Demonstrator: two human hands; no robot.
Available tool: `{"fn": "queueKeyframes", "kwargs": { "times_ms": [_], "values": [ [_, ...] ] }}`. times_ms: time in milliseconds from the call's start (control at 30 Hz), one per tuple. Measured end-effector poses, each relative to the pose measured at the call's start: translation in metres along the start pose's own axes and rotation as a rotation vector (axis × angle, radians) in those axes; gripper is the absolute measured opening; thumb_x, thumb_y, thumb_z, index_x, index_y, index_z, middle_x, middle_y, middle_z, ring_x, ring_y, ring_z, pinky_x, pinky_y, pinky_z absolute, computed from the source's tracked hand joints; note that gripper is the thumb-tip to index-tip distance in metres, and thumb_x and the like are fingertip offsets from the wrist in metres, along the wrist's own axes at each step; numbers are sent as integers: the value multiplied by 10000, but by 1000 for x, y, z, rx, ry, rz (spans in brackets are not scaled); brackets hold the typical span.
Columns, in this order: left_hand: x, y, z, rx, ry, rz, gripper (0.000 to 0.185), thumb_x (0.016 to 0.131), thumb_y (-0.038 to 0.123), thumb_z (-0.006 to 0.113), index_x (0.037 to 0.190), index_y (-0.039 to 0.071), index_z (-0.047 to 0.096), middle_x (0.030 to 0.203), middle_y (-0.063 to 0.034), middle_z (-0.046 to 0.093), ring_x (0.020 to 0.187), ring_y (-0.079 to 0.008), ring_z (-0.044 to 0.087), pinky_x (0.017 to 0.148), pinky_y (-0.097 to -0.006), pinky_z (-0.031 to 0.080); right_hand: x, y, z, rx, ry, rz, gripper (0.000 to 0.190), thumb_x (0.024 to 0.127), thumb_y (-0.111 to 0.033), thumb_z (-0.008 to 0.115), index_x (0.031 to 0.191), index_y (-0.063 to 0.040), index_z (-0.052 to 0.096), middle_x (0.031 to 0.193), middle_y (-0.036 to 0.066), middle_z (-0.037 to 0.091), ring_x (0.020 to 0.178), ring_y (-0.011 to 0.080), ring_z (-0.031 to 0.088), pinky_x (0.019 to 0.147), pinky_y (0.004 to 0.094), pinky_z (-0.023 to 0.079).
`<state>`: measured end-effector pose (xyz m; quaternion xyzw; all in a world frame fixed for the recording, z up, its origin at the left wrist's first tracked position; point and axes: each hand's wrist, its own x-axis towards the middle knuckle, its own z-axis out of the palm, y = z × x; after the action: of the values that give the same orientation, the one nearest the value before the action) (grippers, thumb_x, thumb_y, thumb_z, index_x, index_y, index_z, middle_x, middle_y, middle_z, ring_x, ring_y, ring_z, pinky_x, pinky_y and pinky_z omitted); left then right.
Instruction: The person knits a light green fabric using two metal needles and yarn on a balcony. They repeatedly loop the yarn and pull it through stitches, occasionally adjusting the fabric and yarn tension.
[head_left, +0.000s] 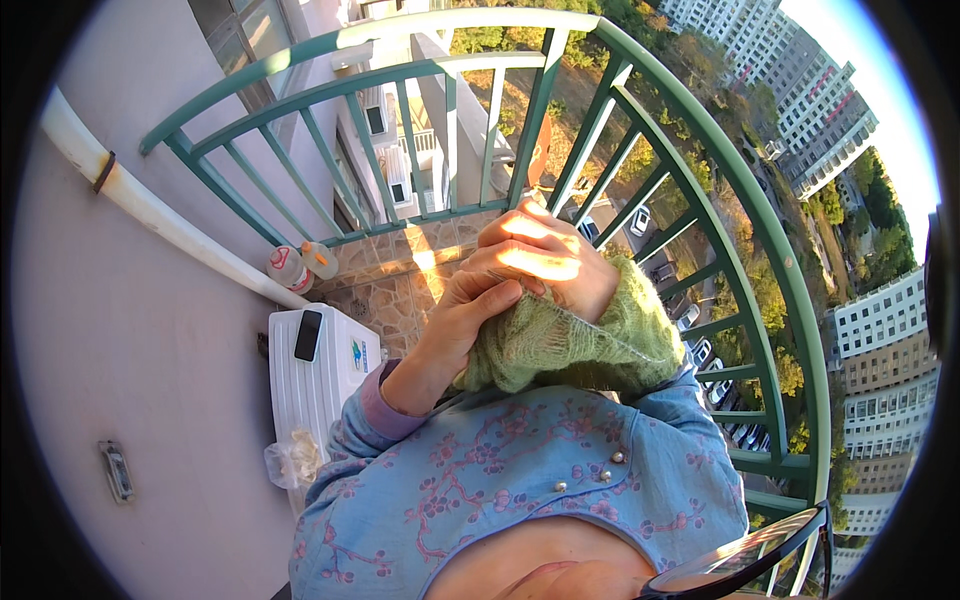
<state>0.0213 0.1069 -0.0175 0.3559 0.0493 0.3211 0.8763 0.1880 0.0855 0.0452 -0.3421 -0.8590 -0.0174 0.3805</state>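
A fuzzy light-green knitted piece (529, 341) is gathered in front of my chest, and part of it wraps around my right wrist and forearm. My left hand (476, 304) pinches its upper edge between thumb and fingers. My right hand (544, 251), partly in bright sun, curls over the same edge and touches the left fingertips. Thin needle-like lines show between the fingers, but most of their length is hidden. A strand of light yarn (630, 346) runs along the knit toward the right sleeve.
A green metal railing (442, 67) curves around the balcony, with parked cars and trees far below. To the left stands a white ridged casing (289, 397) with a smartphone (308, 335) and a plastic bag (283, 463) on it. Two plastic bottles (289, 268) stand on the tiled floor (375, 300).
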Motion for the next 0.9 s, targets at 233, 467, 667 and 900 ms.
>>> {"fn": "queueKeyframes", "kwargs": {
  "times_ms": [233, 467, 667, 900],
  "values": [
    [-1, 2, -5, 104, 11, 98, 173, 930, 103, 598, 1037, -24, 646, 997, -68, 679, 871, -93, 633, 763, -225, 510, -29, -2, -15, -270, 294, -157, 418, 431, -202, 670, 826, -87, 742, 804, 20, 577, 692, 188, 536, 595, 302, 412],
    [2, 5, -5, -43, 38, 110, 86, 939, 79, 575, 1007, 32, 598, 938, -45, 666, 850, -89, 625, 761, -222, 498, -36, -18, -25, -321, 247, -71, 392, 466, -215, 665, 825, -68, 727, 786, 27, 573, 670, 194, 530, 596, 303, 416],
    [3, 0, 1, 63, 67, 93, 86, 942, 97, 594, 988, 27, 608, 921, -11, 655, 826, -56, 598, 732, -206, 482, -31, -8, -20, -325, 287, -86, 348, 520, -174, 698, 844, -47, 682, 831, 63, 602, 707, 221, 562, 617, 318, 449],
    [-1, -4, 8, 175, 6, 87, 129, 925, 77, 620, 1015, -10, 654, 896, -1, 653, 816, -45, 581, 726, -193, 465, -17, 9, 6, 46, 156, 15, 281, 679, -269, 678, 822, -46, 584, 837, 88, 602, 731, 247, 534, 658, 354, 413]
  ]
}}
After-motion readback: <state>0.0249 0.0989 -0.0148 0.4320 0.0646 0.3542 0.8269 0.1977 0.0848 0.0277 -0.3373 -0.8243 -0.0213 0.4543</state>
